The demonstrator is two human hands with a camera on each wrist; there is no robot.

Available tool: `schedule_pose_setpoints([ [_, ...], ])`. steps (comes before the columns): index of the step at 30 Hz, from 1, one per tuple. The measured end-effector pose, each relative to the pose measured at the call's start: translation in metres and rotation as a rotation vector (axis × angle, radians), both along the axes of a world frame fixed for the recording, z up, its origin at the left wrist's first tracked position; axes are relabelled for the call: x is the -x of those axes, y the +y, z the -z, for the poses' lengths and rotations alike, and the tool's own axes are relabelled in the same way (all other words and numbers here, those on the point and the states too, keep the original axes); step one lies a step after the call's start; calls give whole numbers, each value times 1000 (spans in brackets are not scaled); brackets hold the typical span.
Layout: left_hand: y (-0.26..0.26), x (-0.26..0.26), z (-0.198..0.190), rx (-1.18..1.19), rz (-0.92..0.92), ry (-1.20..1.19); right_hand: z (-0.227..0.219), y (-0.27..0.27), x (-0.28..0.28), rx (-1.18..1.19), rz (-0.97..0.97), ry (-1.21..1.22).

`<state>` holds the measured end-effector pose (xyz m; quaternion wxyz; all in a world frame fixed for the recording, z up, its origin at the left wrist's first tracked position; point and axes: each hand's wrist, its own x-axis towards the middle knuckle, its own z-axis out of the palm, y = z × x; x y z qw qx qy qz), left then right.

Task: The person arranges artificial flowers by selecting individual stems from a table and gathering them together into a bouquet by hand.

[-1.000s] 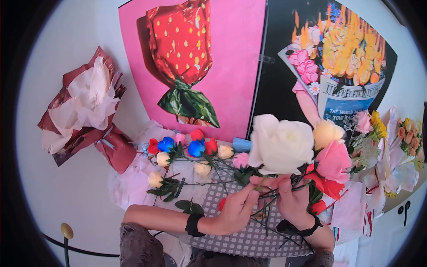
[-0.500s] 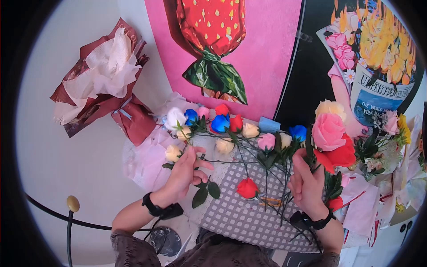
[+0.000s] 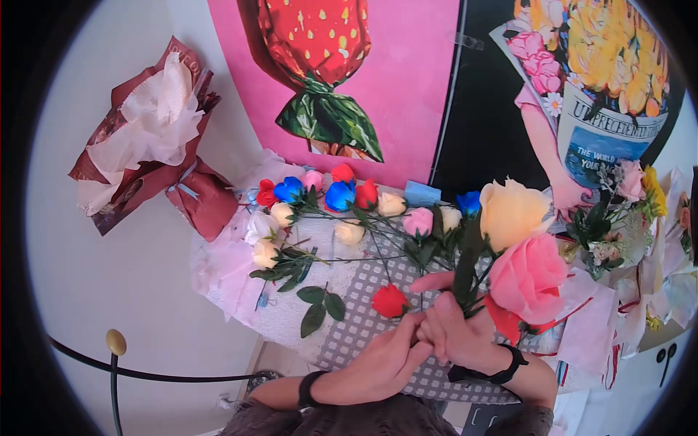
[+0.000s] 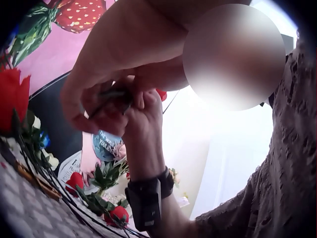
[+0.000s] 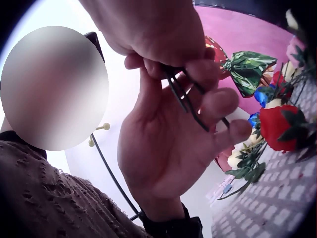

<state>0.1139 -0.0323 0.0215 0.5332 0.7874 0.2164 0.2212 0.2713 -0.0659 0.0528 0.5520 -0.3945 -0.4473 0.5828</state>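
A cluster of a large cream rose (image 3: pixel 515 214), a large ruffled pink rose (image 3: pixel 529 276) and a red rose (image 3: pixel 503 320), the last partly hidden beneath the pink one, is held in the right hand (image 3: pixel 459 336). The fingers are closed round it below the blooms, so that the heads are carried above and beyond the knuckles, and a long dark green leaf (image 3: pixel 469 254) is raised beside the cream bloom.

From the underside of that grip, thin dark green stems (image 5: pixel 190 105) are seen to emerge in the right wrist view. They are crossed over the palm of the left hand (image 3: pixel 385 360), whose fingers are bent round the lower lengths; how firmly these are pinched cannot be told. The two hands are brought together, touching.

Beneath and beyond them, a grey cloth with white checks (image 3: pixel 356 320) is spread, on which a single bright red rose (image 3: pixel 390 300) is laid near the left fingertips. A sprig of dark green leaves (image 3: pixel 314 320) is placed farther left.
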Motion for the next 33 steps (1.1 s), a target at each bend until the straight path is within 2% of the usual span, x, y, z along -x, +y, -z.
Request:
schedule_pose_setpoints([
  [1,-5,-5,5,90,-18,-35,-1,0,0,20,11,-24],
  [4,-8,-12,14,110,-40,-124,1,3,-4,-37,41,-62],
  [5,-9,-13,18,99,-34,-126,4,3,-4,-49,37,86],
  [6,-10,-14,22,78,-62,-152,2,2,-3,-61,42,85],
  [8,-12,-17,25,45,-80,-184,-3,2,-1,-47,130,-115],
  [10,-12,-19,25,26,-183,-165,6,1,-2,-119,144,-88],
  [12,-11,-20,29,39,-198,-199,9,0,-4,-151,115,-307],
  [13,-11,-20,32,65,-227,-222,16,-2,-6,-149,70,-301],
  [17,-8,-18,39,192,-250,-273,3,-14,4,-248,109,-346],
  [18,-10,-16,34,83,-262,-216,4,-17,0,-251,123,-354],
  [19,-11,-15,31,-25,-272,-160,7,-23,-6,-338,104,-718],
  [20,-10,-15,32,-26,-252,-165,8,-28,-9,-412,83,-1084],
  [22,-9,-16,36,-412,-151,-227,5,-35,-5,-467,152,-1099],
  [23,-7,-12,35,-412,-130,-234,3,-40,-2,-531,204,-1106],
  [25,1,5,26,-551,80,-23,1,-48,4,-659,304,-1115],
  [26,4,14,17,-549,99,-24,1,-52,8,-721,351,-1116],
  [27,6,25,3,-540,-43,-11,1,-57,10,-708,365,-1115],
  [28,8,30,-8,-529,-187,2,2,-63,9,-554,322,-1059],
  [29,8,28,-15,-525,-178,2,2,-68,7,-403,272,-1002],
  [31,8,24,-26,-427,-338,-786,17,-74,4,-331,219,-965],
  [32,11,28,-29,-417,-338,-778,23,-76,5,-269,161,-926],
  [33,16,33,-32,-635,-238,-597,21,-76,6,-227,143,-942],
])
